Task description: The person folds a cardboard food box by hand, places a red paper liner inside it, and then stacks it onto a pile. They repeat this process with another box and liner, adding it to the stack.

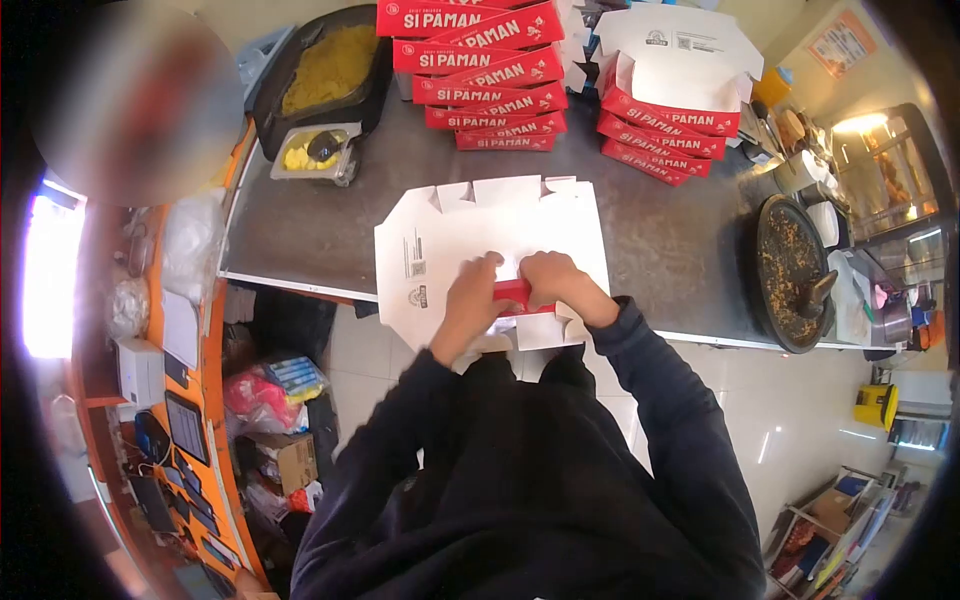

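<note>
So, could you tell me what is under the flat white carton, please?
The grey counter lies under the flat white carton; its near edge overhangs the counter. The left hand and right hand press a red flap; anything beneath the sheet is covered.

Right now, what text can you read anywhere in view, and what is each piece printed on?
"SI PAMAN": on the sides of the stacked red boxes.
The small line above that name: too small to read.
On the flat white box blank: barcode and logo print, too small to read.
On the white lid of the open boxes: logo and code, unreadable.
On the orange poster: blurred.
</note>
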Demonstrator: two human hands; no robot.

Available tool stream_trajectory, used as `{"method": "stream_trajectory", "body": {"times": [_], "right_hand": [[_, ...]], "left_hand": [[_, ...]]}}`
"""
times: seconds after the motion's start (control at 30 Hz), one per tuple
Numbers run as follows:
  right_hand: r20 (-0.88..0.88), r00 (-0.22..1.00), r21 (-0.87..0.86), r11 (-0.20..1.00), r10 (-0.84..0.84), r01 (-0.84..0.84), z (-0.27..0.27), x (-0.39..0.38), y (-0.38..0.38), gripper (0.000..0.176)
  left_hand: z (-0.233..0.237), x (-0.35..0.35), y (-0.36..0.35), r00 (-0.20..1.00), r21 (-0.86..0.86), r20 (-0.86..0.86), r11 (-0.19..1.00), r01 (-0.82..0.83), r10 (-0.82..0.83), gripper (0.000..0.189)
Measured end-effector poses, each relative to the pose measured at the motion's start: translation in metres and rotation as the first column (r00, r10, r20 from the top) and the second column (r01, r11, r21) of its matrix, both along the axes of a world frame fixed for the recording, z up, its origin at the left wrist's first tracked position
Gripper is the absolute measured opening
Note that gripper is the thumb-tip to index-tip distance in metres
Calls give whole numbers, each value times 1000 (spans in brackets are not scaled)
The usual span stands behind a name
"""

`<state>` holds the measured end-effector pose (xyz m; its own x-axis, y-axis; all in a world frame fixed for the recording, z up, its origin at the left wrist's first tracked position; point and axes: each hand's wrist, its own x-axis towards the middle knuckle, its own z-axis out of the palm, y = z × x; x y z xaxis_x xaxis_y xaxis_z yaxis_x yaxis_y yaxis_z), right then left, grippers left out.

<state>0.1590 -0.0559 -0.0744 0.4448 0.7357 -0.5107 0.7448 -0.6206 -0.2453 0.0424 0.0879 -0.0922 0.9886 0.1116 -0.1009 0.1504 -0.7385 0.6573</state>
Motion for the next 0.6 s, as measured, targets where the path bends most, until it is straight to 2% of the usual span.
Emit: {"method": "stream_trajectory", "body": {"times": [0.07,0.13,0.23,0.33,0.37,0.47,0.57,0.6], "right_hand": [[-54,997,-7,999,49,-50,-1,8,4,45],[-148,983,8,994,110,-110,-1,16,-1,45],[-248,954,91,984,169,-151,11,24,-6,43],[-431,894,47,992,126,-117,10,29,-2,41],[-372,916,66,988,152,-137,10,27,-1,40],[-176,958,119,971,228,-209,4,4,-10,39],[-108,969,166,965,224,-205,5,-10,-16,37],[-94,972,172,965,216,-198,2,-12,-17,35]], "left_hand": [[-5,-36,-1,952,54,298,995,-86,66,78],[0,-79,1,951,123,308,992,-22,-17,74],[11,-103,11,939,186,335,982,16,-78,64],[3,-109,29,932,247,324,966,79,-160,53],[-3,-104,36,927,272,322,957,105,-193,50],[-12,-85,51,989,125,42,983,137,-143,41],[1,-50,51,955,-112,-253,975,-191,158,43],[2,-46,51,957,-38,-202,975,-219,207,46]]}}
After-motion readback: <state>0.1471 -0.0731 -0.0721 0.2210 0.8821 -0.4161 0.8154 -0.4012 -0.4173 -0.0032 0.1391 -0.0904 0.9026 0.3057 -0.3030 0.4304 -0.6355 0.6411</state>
